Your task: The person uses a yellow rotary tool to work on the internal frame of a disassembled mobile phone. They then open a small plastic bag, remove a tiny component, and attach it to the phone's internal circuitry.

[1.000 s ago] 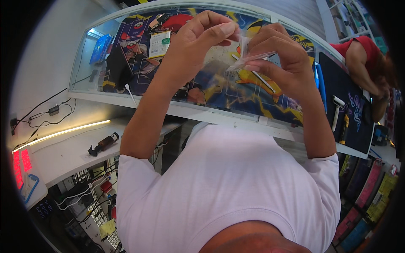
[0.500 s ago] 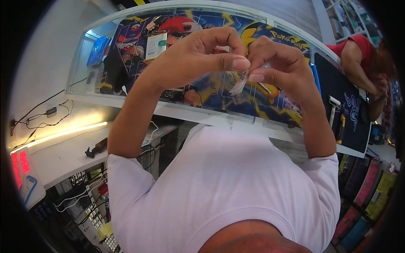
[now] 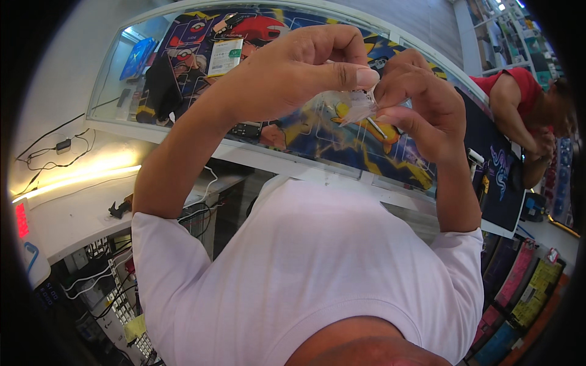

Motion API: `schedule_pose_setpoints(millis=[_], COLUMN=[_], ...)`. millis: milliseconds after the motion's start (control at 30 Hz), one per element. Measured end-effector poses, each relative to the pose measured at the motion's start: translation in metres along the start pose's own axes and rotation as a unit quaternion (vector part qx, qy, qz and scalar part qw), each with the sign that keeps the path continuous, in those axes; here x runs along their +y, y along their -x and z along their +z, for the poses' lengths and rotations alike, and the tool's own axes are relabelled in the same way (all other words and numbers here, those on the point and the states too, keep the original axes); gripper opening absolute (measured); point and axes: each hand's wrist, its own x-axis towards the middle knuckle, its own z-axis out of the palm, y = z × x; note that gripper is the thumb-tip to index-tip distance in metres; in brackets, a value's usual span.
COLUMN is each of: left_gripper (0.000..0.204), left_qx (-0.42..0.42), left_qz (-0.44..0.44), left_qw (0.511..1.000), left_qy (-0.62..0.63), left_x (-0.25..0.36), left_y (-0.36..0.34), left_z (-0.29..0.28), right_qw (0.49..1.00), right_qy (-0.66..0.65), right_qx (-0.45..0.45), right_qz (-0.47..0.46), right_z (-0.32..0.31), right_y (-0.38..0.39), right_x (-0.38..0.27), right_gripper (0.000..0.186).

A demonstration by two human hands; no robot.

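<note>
A small clear plastic bag (image 3: 360, 110) with a printed patch hangs between my hands, above the counter. My left hand (image 3: 311, 70) pinches its upper edge with thumb and forefinger. On the other side my right hand (image 3: 427, 100) grips it between thumb and bent fingers. What lies inside the bag cannot be made out. Beneath the hands is a colourful cartoon playmat (image 3: 317, 146), where a thin metallic tool (image 3: 377, 127) lies. Near my left forearm rest a flat white-and-green pack (image 3: 224, 58) and a dark electronic part (image 3: 246, 130), partly covered by the arm.
A black flat item (image 3: 163, 85) and a blue box (image 3: 138, 58) are at the counter's left end. At right, a person in red (image 3: 519, 91) leans by a black mat (image 3: 506, 183). A lower white desk (image 3: 79, 222) with cables stands at left.
Both hands have moved slightly up and to the right in view with the bag. The bag's lower end looks more spread and crumpled. The person at right has raised their head.
</note>
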Motion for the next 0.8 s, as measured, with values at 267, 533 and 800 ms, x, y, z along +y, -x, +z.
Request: schedule_pose_setpoints(millis=[267,533,800], left_gripper=[0.039,0.020,0.014], left_qx=[-0.034,0.038,0.075], left_qz=[-0.028,0.067,0.155], left_qw=[0.996,0.997,0.982], left_qy=[-0.078,0.014,0.076], left_x=[0.027,0.001,-0.016], left_y=[-0.004,0.006,0.009], left_z=[-0.012,0.002,0.007], right_qw=[0.986,0.996,0.993], right_qy=[-0.120,-0.086,-0.119], right_qx=[0.035,-0.014,-0.003], right_qz=[0.113,-0.021,0.007], right_z=[0.015,0.006,0.006], right_y=[0.007,-0.002,0.004], right_x=[-0.002,-0.009,-0.008], right_gripper=[0.023,0.020,0.019])
